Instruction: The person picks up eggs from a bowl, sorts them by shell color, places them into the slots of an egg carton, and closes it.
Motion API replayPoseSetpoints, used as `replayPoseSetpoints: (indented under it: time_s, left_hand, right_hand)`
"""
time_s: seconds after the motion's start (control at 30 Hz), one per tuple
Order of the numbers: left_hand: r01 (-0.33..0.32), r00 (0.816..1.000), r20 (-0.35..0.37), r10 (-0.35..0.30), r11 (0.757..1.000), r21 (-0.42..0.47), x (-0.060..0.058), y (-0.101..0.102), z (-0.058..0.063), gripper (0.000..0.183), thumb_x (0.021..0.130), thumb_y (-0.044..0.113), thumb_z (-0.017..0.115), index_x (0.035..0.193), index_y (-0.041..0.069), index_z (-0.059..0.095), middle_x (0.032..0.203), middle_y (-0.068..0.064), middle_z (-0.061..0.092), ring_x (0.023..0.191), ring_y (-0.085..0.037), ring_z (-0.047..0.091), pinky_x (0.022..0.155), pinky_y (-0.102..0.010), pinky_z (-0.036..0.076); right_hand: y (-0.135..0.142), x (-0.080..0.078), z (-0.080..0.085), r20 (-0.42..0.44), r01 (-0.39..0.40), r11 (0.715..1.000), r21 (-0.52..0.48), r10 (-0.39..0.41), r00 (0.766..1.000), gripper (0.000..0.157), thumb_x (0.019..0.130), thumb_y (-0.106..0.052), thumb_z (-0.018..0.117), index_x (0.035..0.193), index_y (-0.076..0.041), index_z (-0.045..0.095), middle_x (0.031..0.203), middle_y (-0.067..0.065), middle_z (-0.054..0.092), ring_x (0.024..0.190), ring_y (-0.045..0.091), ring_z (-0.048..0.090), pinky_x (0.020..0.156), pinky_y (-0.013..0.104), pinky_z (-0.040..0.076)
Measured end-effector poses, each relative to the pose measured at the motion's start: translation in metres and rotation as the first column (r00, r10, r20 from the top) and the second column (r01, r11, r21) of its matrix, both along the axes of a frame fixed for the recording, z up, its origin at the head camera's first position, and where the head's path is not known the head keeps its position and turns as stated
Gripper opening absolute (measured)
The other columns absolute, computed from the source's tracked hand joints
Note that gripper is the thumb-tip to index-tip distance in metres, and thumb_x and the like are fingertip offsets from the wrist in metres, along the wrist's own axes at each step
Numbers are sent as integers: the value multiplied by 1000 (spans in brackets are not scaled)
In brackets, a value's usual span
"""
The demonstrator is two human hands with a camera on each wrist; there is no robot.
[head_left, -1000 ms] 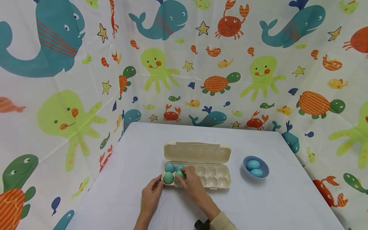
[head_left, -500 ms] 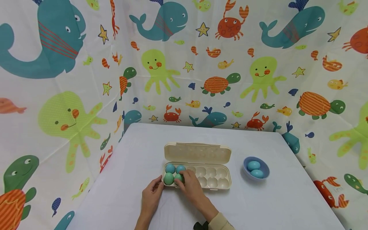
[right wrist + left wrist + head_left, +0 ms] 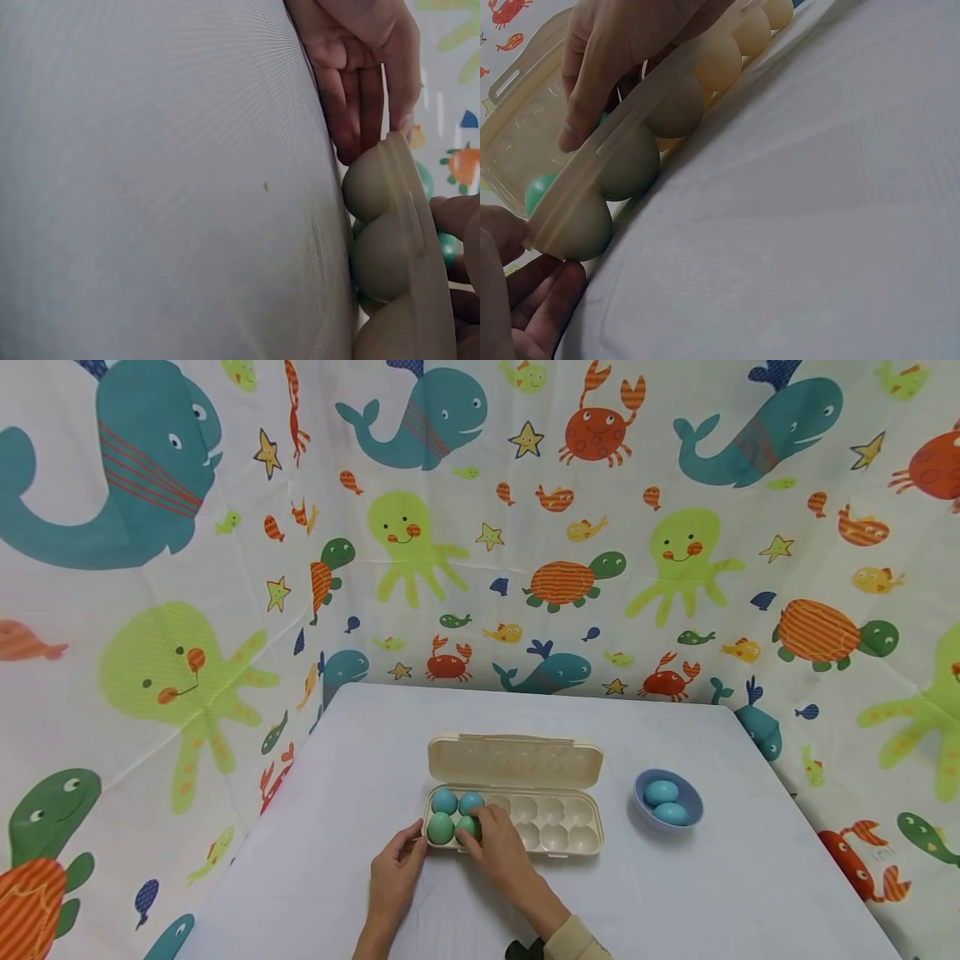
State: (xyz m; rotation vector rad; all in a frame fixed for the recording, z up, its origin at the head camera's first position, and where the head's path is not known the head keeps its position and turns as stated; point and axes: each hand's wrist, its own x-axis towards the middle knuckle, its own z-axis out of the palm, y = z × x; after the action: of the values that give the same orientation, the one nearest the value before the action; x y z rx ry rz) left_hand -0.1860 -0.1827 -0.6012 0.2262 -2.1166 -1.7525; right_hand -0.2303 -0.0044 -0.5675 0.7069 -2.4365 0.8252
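Observation:
A cream egg carton lies on the table with its lid raised at the back. My left hand pinches the carton's left end; in the left wrist view its thumb is at the rim and its fingers are under the nearest cup. With thumb and fingers, my right hand holds a green egg in the front row's second cup, partly covering it. Left of that egg sits another green egg. Behind them, two blue eggs fill the back row's first two cups. The carton's right-hand cups hold nothing.
A blue bowl with two light blue eggs stands to the right of the carton. A white cloth covers the table. Printed sea-animal curtains hang along the back and sides.
My right hand has moved slightly down and left, and the green egg sits lower in its cup than a second ago. The left hand keeps its place at the carton's end.

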Motion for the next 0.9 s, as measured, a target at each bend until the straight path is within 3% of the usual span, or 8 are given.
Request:
replayPoseSetpoints:
  time_s: [0.47,0.8,0.9]
  left_hand:
    - [-7,1000,20,8,1000,-9,2,0,0,31,95,13,69,125,7,69,114,-13,74,88,2,67,77,-12,56]
    - [-31,997,64,31,1000,0,1,4,6,31,95,5,66,126,1,67,115,-17,73,91,-11,70,77,-11,56]
    - [-29,997,65,29,1000,-3,0,4,6,31,95,6,67,126,1,67,115,-17,73,90,-9,70,77,-11,56]
  right_hand:
    - [3,3,2,60,-15,1000,1,15,998,29,89,-29,76,106,-8,65,98,4,60,86,14,59,73,30,56]
    - [13,4,15,-47,-20,999,51,22,999,34,87,-31,78,109,-7,68,104,6,65,95,17,63,77,31,58]
    - [18,4,19,-84,-29,998,47,33,996,35,85,-30,80,109,-8,69,106,4,66,100,18,63,79,32,58]
